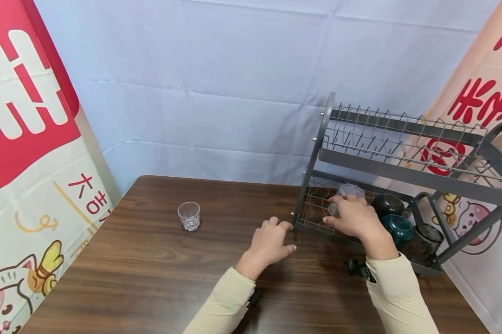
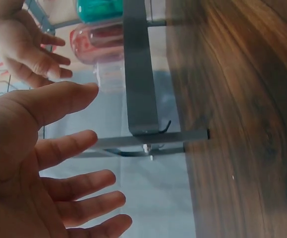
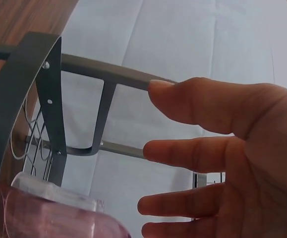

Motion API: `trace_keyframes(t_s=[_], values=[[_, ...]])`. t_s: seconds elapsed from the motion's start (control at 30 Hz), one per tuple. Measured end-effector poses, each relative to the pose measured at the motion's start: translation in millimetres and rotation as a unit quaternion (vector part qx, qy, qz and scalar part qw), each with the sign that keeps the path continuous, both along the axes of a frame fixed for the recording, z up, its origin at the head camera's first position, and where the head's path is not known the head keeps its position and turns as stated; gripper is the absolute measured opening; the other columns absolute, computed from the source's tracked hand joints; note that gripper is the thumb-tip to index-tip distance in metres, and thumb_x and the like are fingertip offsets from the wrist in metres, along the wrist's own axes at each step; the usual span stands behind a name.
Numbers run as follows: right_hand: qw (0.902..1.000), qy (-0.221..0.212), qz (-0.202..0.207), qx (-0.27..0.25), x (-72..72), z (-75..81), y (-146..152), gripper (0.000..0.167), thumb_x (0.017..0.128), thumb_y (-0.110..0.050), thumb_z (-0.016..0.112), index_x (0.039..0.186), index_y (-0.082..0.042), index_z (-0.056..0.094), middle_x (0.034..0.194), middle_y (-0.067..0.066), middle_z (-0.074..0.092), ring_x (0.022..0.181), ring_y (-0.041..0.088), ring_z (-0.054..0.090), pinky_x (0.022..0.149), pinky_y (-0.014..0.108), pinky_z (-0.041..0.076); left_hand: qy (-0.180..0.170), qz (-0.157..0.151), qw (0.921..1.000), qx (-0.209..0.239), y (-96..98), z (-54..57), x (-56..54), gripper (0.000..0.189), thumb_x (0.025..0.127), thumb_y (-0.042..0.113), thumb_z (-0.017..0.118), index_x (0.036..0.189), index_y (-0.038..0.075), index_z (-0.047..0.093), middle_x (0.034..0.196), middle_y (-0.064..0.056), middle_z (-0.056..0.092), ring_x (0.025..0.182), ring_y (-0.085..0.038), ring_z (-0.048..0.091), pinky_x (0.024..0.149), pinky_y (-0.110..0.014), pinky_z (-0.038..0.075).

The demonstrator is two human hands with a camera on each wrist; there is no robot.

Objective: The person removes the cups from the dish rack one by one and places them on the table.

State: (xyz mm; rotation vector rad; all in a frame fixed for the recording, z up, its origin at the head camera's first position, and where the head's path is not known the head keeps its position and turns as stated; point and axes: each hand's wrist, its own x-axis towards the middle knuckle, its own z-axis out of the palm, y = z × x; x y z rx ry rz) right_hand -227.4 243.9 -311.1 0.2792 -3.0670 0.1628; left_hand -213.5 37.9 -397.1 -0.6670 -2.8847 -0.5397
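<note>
My left hand (image 1: pixel 267 243) hovers over the table beside the left front corner of a grey two-tier dish rack (image 1: pixel 384 164), its fingers spread and holding nothing. Inside the rack, above the lower shelf, my right hand (image 1: pixel 353 218) has its fingers extended. A clear glass (image 1: pixel 351 189) stands on that shelf just beyond it, partly hidden by the fingers. In the right wrist view, a gap shows between the hand and a pinkish glass (image 3: pixel 59 215) with a clear glass (image 3: pixel 54 191) behind. A teal cup (image 1: pixel 397 229) and dark cups (image 1: pixel 388 204) are right of my right hand.
One clear small glass (image 1: pixel 189 216) stands alone on the left part of the brown wooden table (image 1: pixel 159 269). The rack's wire upper tier (image 1: pixel 401 134) overhangs the lower shelf. A pale cloth (image 1: pixel 201 83) hangs behind, with printed banners (image 1: pixel 29 139) at the sides.
</note>
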Motion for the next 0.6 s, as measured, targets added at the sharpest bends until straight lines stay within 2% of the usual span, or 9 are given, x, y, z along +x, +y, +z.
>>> trace_keyframes(t_s=[0.27,0.6], values=[[0.9999,-0.008,-0.007,-0.013,-2.8,1.9,9,0.056,0.083,-0.032,0.068,0.125,0.003,0.052,0.118,0.035,0.044,0.104,0.057,0.039,0.073,0.064,0.037,0.0,-0.012,0.9996,-0.027,10.1,-1.2,0.5,0.05,0.08,0.044,0.07,0.123,0.021,0.06,0.11,-0.004,0.054,0.092,-0.022,0.053,0.067,-0.034,0.046],[0.9984,-0.038,-0.032,-0.029,-13.1,-1.1,26,0.067,0.083,-0.033,0.068,0.132,0.006,0.044,0.12,0.039,0.035,0.104,0.056,0.034,0.078,0.068,0.032,-0.014,-0.019,0.9991,-0.037,21.9,-0.1,1.0,0.053,0.078,0.046,0.072,0.124,0.022,0.06,0.11,-0.004,0.054,0.094,-0.022,0.053,0.07,-0.034,0.045]])
